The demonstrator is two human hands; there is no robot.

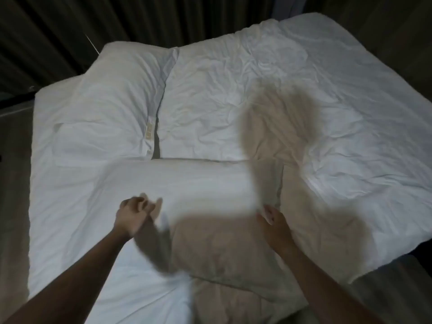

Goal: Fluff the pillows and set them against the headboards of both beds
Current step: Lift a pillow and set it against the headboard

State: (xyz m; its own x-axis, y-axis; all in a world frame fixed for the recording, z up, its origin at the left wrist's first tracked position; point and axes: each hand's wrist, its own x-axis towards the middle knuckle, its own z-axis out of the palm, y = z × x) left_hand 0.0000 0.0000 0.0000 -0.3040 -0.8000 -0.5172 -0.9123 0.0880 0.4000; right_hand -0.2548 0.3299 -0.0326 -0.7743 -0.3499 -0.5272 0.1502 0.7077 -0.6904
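Your near pillow [187,195] lies flat on the bed [70,206], long axis running left to right across it. Your left hand [133,216] has loosely curled fingers, blurred, gripping nothing clear. Right hand [274,220] rests its straight fingers on the pillow's right end. The second pillow [112,101] lies far left, lengthwise.

dim room, with light from behind the person falling on the white bed [70,183] and throwing a large soft head-and-arm shadow [275,118] across it. the left hand [134,213] is motion-blurred; the dark curtains [58,31] bow at the wide-angle edges. overall soft, grainy focus.
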